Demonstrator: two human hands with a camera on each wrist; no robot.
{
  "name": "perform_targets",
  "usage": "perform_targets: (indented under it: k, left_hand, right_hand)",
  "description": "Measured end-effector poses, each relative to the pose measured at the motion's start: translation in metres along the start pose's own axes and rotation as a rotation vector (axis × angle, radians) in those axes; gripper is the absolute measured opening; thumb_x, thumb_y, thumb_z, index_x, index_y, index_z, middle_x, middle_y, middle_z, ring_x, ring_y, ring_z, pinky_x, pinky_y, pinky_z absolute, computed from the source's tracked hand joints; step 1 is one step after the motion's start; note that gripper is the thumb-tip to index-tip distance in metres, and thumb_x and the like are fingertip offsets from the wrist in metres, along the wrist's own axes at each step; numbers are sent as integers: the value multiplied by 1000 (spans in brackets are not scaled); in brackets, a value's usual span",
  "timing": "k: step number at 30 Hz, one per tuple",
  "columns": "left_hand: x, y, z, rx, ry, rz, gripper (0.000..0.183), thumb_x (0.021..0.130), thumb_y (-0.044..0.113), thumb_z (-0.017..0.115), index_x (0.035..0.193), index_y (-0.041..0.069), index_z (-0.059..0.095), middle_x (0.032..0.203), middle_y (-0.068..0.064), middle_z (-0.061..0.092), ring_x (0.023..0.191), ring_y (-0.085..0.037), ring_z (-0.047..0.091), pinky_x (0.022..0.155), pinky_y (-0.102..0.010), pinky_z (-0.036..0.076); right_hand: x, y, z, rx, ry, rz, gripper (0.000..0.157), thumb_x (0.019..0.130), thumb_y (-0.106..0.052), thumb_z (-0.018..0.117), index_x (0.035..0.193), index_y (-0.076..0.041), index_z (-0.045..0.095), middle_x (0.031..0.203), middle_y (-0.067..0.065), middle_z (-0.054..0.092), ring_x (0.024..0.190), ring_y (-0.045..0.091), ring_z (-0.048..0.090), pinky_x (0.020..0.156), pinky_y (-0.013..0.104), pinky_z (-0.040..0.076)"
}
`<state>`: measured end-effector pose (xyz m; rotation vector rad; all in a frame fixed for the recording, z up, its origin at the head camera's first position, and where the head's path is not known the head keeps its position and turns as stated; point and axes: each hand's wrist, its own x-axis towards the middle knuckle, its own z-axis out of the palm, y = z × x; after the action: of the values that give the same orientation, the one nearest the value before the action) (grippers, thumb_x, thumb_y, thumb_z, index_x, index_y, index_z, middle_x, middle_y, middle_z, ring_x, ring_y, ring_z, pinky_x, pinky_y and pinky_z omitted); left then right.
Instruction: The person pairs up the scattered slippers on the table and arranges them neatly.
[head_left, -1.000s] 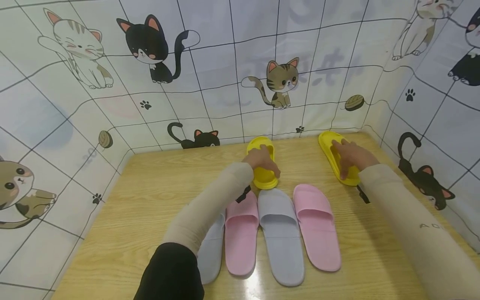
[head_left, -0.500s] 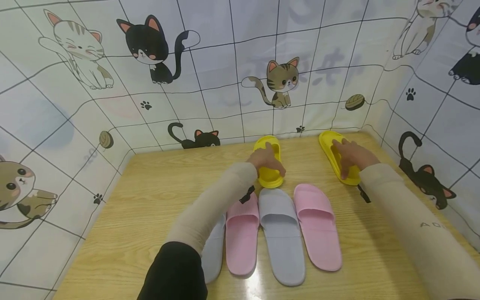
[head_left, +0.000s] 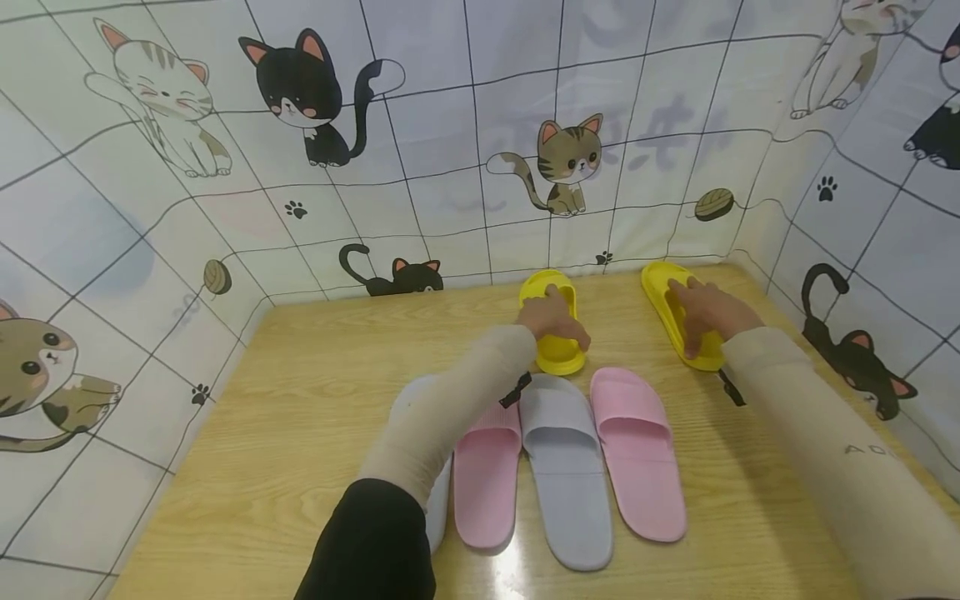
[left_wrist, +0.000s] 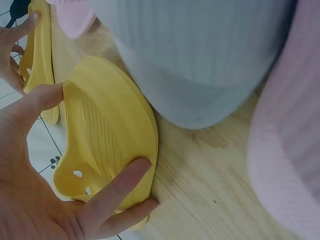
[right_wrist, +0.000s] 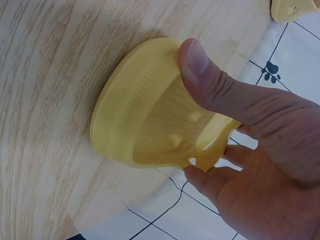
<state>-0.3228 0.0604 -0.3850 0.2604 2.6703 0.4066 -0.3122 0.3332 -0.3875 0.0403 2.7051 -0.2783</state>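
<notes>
Two yellow slippers lie toward the back of a wood-grain surface. My left hand [head_left: 552,319] grips the left yellow slipper [head_left: 561,358]; in the left wrist view the thumb meets one side of that slipper [left_wrist: 112,107] and the fingers press the other. Farther right, my right hand [head_left: 708,310] holds the right yellow slipper [head_left: 663,304], which angles toward the back wall. The right wrist view shows the thumb over the opening of this slipper [right_wrist: 125,110], with fingertips at its holed edge. Each hand covers the middle of its slipper in the head view.
In front lie, side by side, a grey slipper [head_left: 438,517] partly behind my left sleeve, a pink slipper [head_left: 486,492], another grey slipper [head_left: 573,492] and another pink slipper [head_left: 647,467]. A cat-print wall covering [head_left: 450,183] encloses the wood-grain surface [head_left: 322,375] at the back and sides.
My left hand has slid the left yellow slipper rightward, closer to the other yellow one. The right hand stays at its slipper almost unmoved.
</notes>
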Motion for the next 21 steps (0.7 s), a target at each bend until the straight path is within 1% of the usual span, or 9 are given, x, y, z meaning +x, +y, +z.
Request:
perform_targets:
  k: [5, 7, 10, 13, 15, 17, 19, 21]
  left_hand:
    - [-1, 7, 2, 9, 17, -19, 115, 79, 53, 80, 164, 11, 14, 150, -19, 52, 130, -27, 56, 109, -35, 52]
    - [-2, 10, 3, 15, 27, -28, 114, 79, 53, 80, 164, 12, 16, 152, -19, 50, 133, -28, 55, 110, -35, 51]
    - [-1, 13, 8, 30, 50, -22, 114, 80, 52, 81, 165, 13, 16, 161, -21, 42, 144, -31, 48, 115, -37, 47]
    - [-1, 16, 14, 53, 63, -16, 115, 79, 52, 82, 166, 16, 14, 167, -21, 32, 152, -34, 39, 120, -37, 42]
    - [-2, 19, 17, 68, 63, -14, 116, 80, 53, 81, 166, 18, 12, 166, -19, 34, 152, -33, 38, 121, -36, 41]
    - [-3, 21, 18, 67, 67, -24, 117, 80, 53, 82, 167, 19, 12, 164, -17, 39, 150, -32, 41, 121, -36, 41]
    - [-5, 22, 19, 58, 82, -41, 115, 80, 53, 81, 167, 22, 12, 160, -15, 45, 146, -29, 45, 119, -33, 41]
    - [-6, 22, 18, 40, 100, -52, 113, 81, 52, 80, 167, 23, 13, 157, -15, 47, 143, -28, 47, 118, -33, 42]
  right_hand:
    - [2, 1, -1, 14, -13, 18, 130, 68, -8, 94, 164, -2, 6, 164, 39, -3, 147, 66, -1, 110, 83, 20]
    - [1, 1, -1, 12, -14, 16, 130, 67, -8, 94, 163, -1, 7, 164, 39, -2, 147, 66, 0, 110, 83, 20]
    - [-2, 1, -1, 2, -13, 5, 129, 70, -8, 93, 163, 0, 6, 164, 40, -2, 147, 66, 0, 111, 83, 19]
    - [-4, 0, -1, 2, -14, 5, 128, 71, -9, 93, 163, 0, 5, 163, 40, -3, 147, 66, 1, 111, 83, 20]
    - [-4, 0, -1, 2, -16, 8, 128, 70, -8, 93, 163, -1, 5, 163, 40, -3, 147, 66, 1, 111, 82, 21]
    - [-3, -1, 0, 3, -16, 10, 129, 70, -7, 93, 163, -1, 5, 164, 39, -3, 147, 66, 1, 111, 83, 21]
    - [-2, -1, 0, 6, -15, 14, 129, 69, -7, 93, 163, -1, 5, 164, 39, -3, 147, 66, 1, 111, 83, 21]
    - [0, -1, 0, 7, -14, 14, 130, 69, -6, 93, 164, -1, 5, 164, 39, -2, 147, 66, 1, 111, 83, 20]
